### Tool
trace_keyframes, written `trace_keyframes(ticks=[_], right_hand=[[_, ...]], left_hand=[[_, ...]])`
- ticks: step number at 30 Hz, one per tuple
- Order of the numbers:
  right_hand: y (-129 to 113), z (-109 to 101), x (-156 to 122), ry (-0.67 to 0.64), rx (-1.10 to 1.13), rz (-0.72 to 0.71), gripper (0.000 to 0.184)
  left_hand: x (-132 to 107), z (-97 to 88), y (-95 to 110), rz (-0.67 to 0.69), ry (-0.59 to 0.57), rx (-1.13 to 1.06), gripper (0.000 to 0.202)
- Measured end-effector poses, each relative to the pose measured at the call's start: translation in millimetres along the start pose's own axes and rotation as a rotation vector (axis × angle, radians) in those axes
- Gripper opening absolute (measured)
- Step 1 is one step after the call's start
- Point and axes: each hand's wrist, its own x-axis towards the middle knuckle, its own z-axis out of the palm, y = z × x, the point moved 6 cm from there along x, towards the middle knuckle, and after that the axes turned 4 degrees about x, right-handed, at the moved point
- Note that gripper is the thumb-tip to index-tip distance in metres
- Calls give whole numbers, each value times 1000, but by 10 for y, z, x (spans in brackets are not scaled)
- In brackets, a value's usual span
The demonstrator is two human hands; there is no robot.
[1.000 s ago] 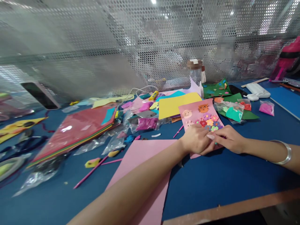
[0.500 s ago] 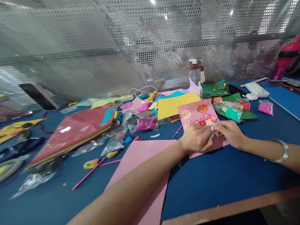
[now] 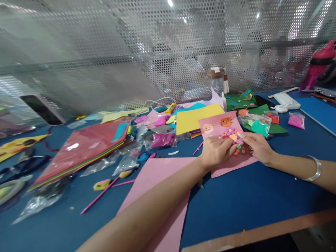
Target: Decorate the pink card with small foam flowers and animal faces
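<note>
Both hands have slid a little further up the small pink foam card since a second ago, from its near edge to the patch of tiny foam flowers. The card itself looks to be in about the same spot on the blue table.

The left hand lies flat-ish on the card, fingers bent, likely to keep the soft card from sliding. I cannot tell if it holds anything. The right hand has its fingers curled and its fingertips meet the left ones at the flowers, as if pinching or pressing a small piece; the piece is too small to see well.

The card is thin, smooth foam with a round pink face and an orange cat face stuck near its far edge. Just beside it lie a flat yellow foam sheet and a big pink sheet under the left arm. A shiny silver bangle sits on the right wrist. A crinkly clear bag of green pieces rests near the right hand.
</note>
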Motion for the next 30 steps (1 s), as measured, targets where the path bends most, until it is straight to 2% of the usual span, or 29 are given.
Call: trace_keyframes(ticks=[6,15,20,26,30], right_hand=[[-129,50,-47,-62,-368,-188,39],[-140,84,-25,-146,-416,-190,40],[-162,120,-50,-182,-536,-251,40],[-172,213,-136,-313,-669,-336,38],[-166,236,-155,-317,-771,-317,32]], left_hand=[[-20,21,79,122,-25,12,43],[-16,10,93,154,-4,4,44],[-20,21,59,120,-1,-7,45],[-17,10,86,151,8,-51,48],[-40,36,67,151,-41,-65,49]])
